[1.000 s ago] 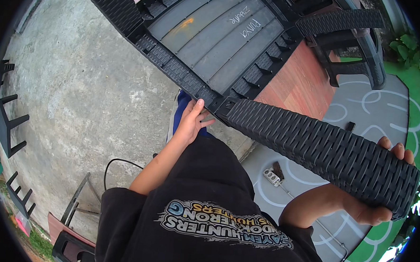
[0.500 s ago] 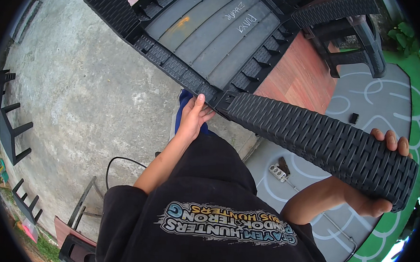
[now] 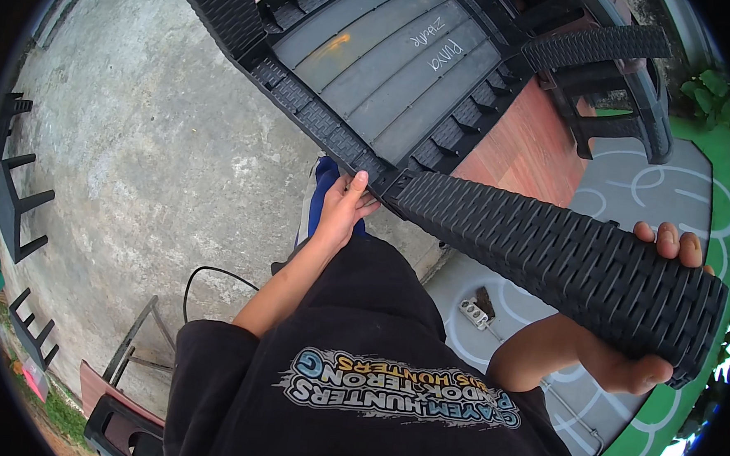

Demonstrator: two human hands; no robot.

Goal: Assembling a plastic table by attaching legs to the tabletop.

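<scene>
A black plastic table (image 3: pixel 390 72) with a woven rattan pattern lies upside down in front of me, its grey ribbed underside and hand-drawn marks facing up. One thick woven leg (image 3: pixel 561 259) reaches from its near corner toward the right. My right hand (image 3: pixel 667 242) is wrapped round the free end of this leg, fingers over the far side and thumb on the near side. My left hand (image 3: pixel 341 212) grips the table's near edge beside the leg's base, thumb on top; its other fingers are partly hidden below.
A reddish wood-look surface (image 3: pixel 514 137) lies under the table's right side. Black plastic stools (image 3: pixel 635 110) stand at the far right. A white power strip (image 3: pixel 473 314) rests on the painted grey floor. Upturned black furniture (image 3: pixel 19 210) lines the left edge of the concrete (image 3: pixel 163 151).
The table and its leg appear slightly lower and further right in view, with the surroundings shifting too. Both hands keep their grips.
</scene>
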